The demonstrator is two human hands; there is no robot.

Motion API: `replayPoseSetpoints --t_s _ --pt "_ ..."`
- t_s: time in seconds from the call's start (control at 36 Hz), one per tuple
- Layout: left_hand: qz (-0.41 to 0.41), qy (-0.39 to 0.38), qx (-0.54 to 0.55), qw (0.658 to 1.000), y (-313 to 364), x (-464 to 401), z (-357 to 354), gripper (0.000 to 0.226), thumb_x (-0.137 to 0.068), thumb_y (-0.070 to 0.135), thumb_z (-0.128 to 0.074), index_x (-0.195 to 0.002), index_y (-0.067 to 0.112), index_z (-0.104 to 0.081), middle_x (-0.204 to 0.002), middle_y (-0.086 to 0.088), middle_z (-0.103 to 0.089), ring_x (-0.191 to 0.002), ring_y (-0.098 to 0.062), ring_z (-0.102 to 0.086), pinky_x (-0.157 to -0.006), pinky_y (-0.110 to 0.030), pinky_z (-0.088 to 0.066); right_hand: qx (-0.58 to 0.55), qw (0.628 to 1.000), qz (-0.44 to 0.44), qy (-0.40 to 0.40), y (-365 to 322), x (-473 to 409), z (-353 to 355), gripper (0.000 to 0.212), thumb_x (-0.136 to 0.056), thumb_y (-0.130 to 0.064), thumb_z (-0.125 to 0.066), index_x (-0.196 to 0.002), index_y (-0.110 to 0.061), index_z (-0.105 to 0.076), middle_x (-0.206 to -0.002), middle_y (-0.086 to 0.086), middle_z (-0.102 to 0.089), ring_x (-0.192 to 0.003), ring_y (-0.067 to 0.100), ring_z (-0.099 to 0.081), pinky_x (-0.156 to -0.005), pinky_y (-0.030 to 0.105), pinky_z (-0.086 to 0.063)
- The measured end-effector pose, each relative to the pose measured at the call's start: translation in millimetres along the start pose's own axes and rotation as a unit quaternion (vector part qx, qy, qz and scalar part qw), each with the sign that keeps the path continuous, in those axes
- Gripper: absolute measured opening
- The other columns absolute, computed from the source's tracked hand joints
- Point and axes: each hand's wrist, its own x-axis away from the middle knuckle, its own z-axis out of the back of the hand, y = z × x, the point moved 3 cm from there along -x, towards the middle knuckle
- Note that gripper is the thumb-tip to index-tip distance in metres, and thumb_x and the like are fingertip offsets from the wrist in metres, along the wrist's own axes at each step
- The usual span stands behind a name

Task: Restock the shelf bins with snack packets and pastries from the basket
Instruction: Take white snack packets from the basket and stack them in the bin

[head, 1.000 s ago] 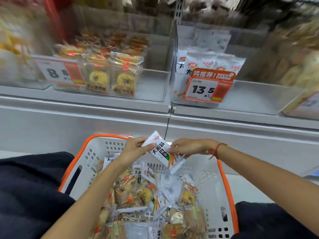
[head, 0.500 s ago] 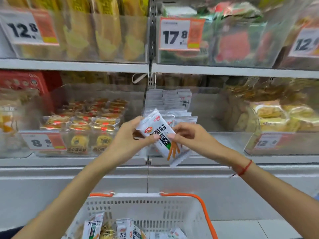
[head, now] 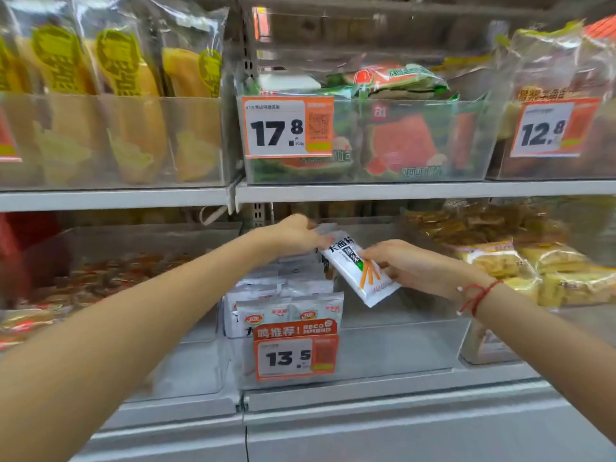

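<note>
Snack packet, white with dark lettering and orange sticks printed near its lower end, is held tilted in the air over the clear shelf bin on the lower shelf, just right of the upright row of matching packets at the bin's left side. The right hand pinches the packet on its right edge, thumb on the printed face, other fingers curled behind. The left hand is reached in farther, its fingers curled over the packet's top corner; whether another packet is also held behind it cannot be told.

Handling, judged: a flat sealed foil or film pouch, light, thin, pliable, likely smooth and somewhat slippery. Contents are probably soft strips, so moderate squeezing should be tolerated; crushing is a minor concern. Best hold is judged to be by the sealed edges or a corner, as now, so that the pouch can be slid upright into the row. Limp film may fold or topple against the neighbours if released too high.

A 13.5 price tag is clipped to the bin's near wall. The basket is not in view.
</note>
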Motion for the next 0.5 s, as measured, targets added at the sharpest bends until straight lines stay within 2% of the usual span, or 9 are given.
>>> replayPoseSetpoints --t_s 0.03,0.06,0.14,0.19,0.22,0.25,0.36,0.44,0.5 --pt "-0.005 0.004 -0.015 1.0 -3 -10 -2 0.063 -0.091 0.04 -0.063 -0.14 0.005 -0.046 -0.137 -0.007 -0.052 -0.119 -0.022 -0.052 -0.091 -0.027 -0.042 -0.012 0.999 -0.016 -0.026 3 -8 1 0.019 -0.1 -0.019 -0.048 -0.101 -0.005 -0.061 -0.073 0.004 -0.07 -0.061 0.012 -0.066 -0.054 0.021 -0.052" --pt "-0.013 0.012 -0.03 0.999 -5 -19 -4 0.058 -0.089 0.041 -0.065 -0.135 0.008 -0.053 -0.133 -0.006 -0.056 -0.115 -0.021 -0.054 -0.09 -0.027 -0.044 -0.024 0.998 -0.03 -0.042 5 -15 2 0.02 -0.101 -0.017 -0.045 -0.102 -0.004 -0.06 -0.076 0.006 -0.069 -0.064 0.013 -0.065 -0.055 0.02 -0.053" --pt "-0.025 0.027 -0.087 0.996 -7 -39 -8 0.04 -0.09 0.032 -0.066 -0.12 0.005 -0.066 -0.109 -0.007 -0.062 -0.093 -0.021 -0.056 -0.076 -0.026 -0.042 -0.044 0.997 -0.053 -0.034 10 -37 7 0.019 -0.102 -0.013 -0.04 -0.107 -0.005 -0.057 -0.085 0.008 -0.065 -0.071 0.014 -0.063 -0.056 0.019 -0.053" --pt "-0.028 0.042 -0.129 0.99 -10 -48 -9 0.036 -0.093 0.021 -0.063 -0.125 0.006 -0.062 -0.122 -0.012 -0.061 -0.106 -0.026 -0.057 -0.086 -0.028 -0.043 -0.037 0.998 -0.053 -0.01 14 -57 10 0.026 -0.102 -0.013 -0.041 -0.122 -0.003 -0.054 -0.107 0.015 -0.066 -0.093 0.024 -0.065 -0.078 0.023 -0.054" --pt "-0.032 0.054 -0.146 0.987 -11 -50 -8 0.035 -0.094 0.016 -0.061 -0.128 0.008 -0.059 -0.132 -0.011 -0.057 -0.116 -0.028 -0.055 -0.093 -0.029 -0.043 -0.02 0.998 -0.053 0.013 17 -68 12 0.028 -0.101 -0.013 -0.043 -0.125 -0.001 -0.053 -0.121 0.02 -0.062 -0.106 0.029 -0.061 -0.089 0.028 -0.049" --pt "-0.037 0.067 -0.159 0.984 -13 -52 -8 0.034 -0.094 0.012 -0.058 -0.129 0.01 -0.059 -0.137 -0.009 -0.054 -0.122 -0.028 -0.052 -0.097 -0.03 -0.043 -0.004 0.998 -0.052 0.036 19 -78 13 0.027 -0.101 -0.013 -0.045 -0.123 -0.001 -0.055 -0.128 0.021 -0.058 -0.113 0.031 -0.058 -0.094 0.032 -0.046" --pt "-0.07 0.063 -0.219 0.971 -19 -63 -9 0.036 -0.096 0.002 -0.043 -0.12 0.018 -0.065 -0.138 -0.004 -0.055 -0.123 -0.024 -0.053 -0.1 -0.032 -0.046 0.042 0.997 -0.04 0.059 26 -110 3 0.016 -0.099 -0.016 -0.049 -0.099 -0.007 -0.061 -0.117 0.014 -0.064 -0.102 0.026 -0.062 -0.089 0.034 -0.048" --pt "-0.091 0.018 -0.25 0.964 -14 -68 -11 0.035 -0.099 0.006 -0.04 -0.121 0.018 -0.064 -0.14 -0.004 -0.052 -0.127 -0.023 -0.049 -0.1 -0.03 -0.042 0.072 0.995 -0.022 0.066 32 -129 -4 0.028 -0.099 -0.02 -0.051 -0.117 -0.001 -0.062 -0.119 0.016 -0.066 -0.111 0.031 -0.063 -0.09 0.036 -0.051" --pt "-0.097 -0.016 -0.259 0.961 -12 -71 -13 0.033 -0.099 0.01 -0.042 -0.125 0.014 -0.062 -0.138 -0.007 -0.053 -0.127 -0.024 -0.048 -0.103 -0.031 -0.039 0.084 0.993 -0.007 0.086 36 -138 -8 0.031 -0.097 -0.018 -0.054 -0.121 0.001 -0.061 -0.12 0.017 -0.065 -0.111 0.032 -0.062 -0.093 0.038 -0.052"
